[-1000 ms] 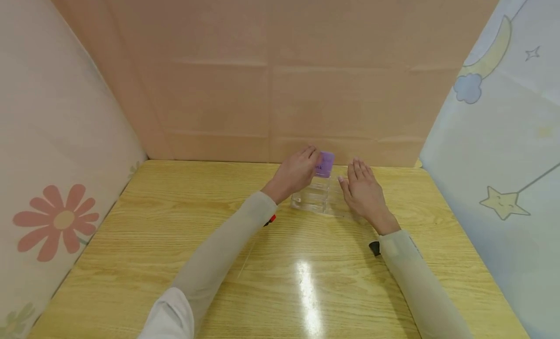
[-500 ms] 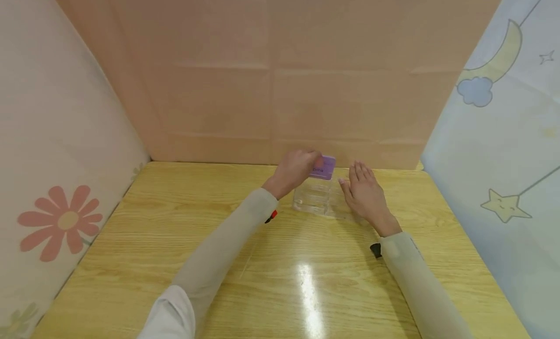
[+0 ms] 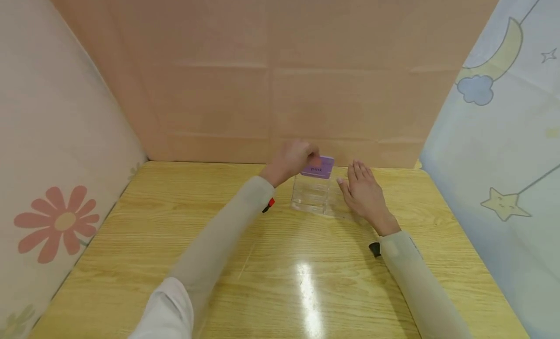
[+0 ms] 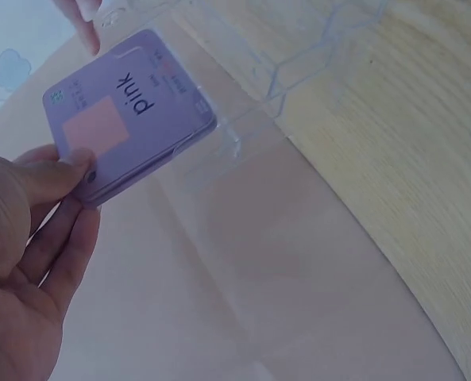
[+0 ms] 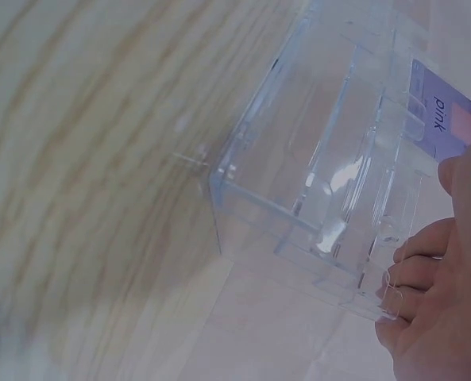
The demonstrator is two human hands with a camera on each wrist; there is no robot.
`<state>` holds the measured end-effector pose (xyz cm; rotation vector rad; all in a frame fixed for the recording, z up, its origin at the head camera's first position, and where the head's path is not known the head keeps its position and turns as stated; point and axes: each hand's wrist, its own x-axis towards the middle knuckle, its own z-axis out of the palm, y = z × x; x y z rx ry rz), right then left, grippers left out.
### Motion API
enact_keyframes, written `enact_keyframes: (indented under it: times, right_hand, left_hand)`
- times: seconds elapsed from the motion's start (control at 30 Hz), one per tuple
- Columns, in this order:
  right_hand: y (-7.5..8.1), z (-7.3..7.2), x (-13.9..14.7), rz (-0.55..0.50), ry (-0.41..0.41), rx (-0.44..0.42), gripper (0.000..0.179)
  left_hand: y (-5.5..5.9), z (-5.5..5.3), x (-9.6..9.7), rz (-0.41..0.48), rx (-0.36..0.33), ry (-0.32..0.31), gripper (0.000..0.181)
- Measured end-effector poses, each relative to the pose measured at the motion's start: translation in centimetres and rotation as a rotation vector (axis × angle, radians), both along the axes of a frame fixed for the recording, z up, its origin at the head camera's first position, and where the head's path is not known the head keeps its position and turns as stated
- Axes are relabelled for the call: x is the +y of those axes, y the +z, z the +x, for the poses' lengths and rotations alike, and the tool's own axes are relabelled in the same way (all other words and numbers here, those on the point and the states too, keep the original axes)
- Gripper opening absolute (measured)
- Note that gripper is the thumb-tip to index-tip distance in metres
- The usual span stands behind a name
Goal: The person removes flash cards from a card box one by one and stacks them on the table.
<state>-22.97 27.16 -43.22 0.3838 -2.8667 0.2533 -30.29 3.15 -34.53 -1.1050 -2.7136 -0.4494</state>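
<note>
My left hand (image 3: 292, 160) pinches a small stack of purple cards (image 4: 144, 119) at one edge, thumb on the front face. The top card reads "pink" and bears a pink square. The cards stand at the back of a clear plastic tiered holder (image 3: 309, 195), and their lower edge overlaps its rear tier in the head view. Bare front tiers of the holder show in the right wrist view. My right hand (image 3: 366, 195) lies along the holder's right side with its fingers straight and together, fingertips at the plastic wall in the right wrist view.
The holder stands near the back edge of a wood-grain table (image 3: 245, 290). Behind it rises a tan paper panel (image 3: 210, 86). Patterned side panels stand at the left (image 3: 52, 110) and right (image 3: 516, 149). Light glares on the tabletop in front.
My left hand has shifted slightly to the left and up. The cards have turned more level, and the word "pink" now shows whole. My right hand stays in place.
</note>
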Motion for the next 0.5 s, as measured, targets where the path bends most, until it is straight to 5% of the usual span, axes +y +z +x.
enact_keyframes:
  times: [0.17,0.5]
  right_hand:
    - [-0.12,0.10,-0.10,0.011,0.003,0.011,0.071]
    - [-0.21,0.31,0.24,0.003,-0.004,-0.010,0.072]
  left_hand:
    - [0.64,-0.57,-0.47,0.006,-0.089,-0.051,0.015]
    - [0.78,-1.02,-0.60,0.054,-0.120,-0.121,0.013]
